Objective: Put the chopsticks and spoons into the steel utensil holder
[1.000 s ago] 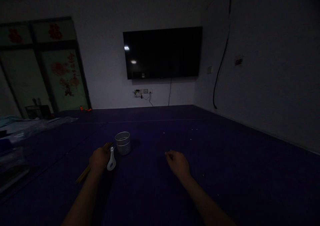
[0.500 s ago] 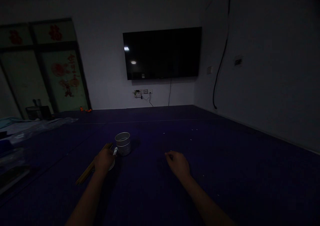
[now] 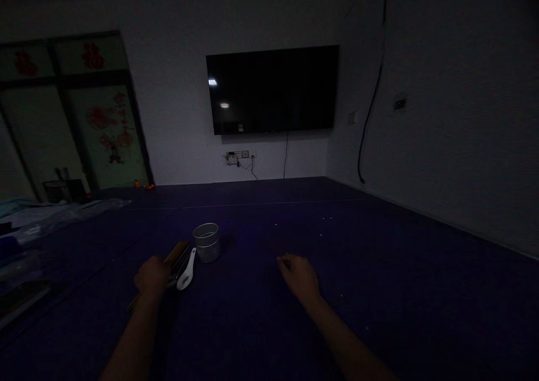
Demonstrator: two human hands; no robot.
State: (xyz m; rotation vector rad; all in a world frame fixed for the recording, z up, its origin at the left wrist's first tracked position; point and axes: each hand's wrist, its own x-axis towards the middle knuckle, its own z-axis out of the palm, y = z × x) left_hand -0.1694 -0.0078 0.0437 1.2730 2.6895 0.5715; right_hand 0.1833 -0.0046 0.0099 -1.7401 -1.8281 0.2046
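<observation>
My left hand lies closed over a bundle of thin wooden chopsticks on the dark blue surface. The sticks run from under my hand toward a small metal cup. A white ceramic spoon lies just right of my left hand, bowl toward me, handle toward the cup. My right hand rests on the surface further right, fingers curled in, with nothing visible in them. The room is very dim.
Crumpled clear plastic and cloth lie at the left edge of the surface. A dark wall-mounted screen hangs ahead, with sockets and cables below it. Glass doors with red decorations stand at the left.
My left hand moved right onto the spoon, then drew back left onto the chopsticks. The spoon now lies slightly turned. My right hand has not moved.
</observation>
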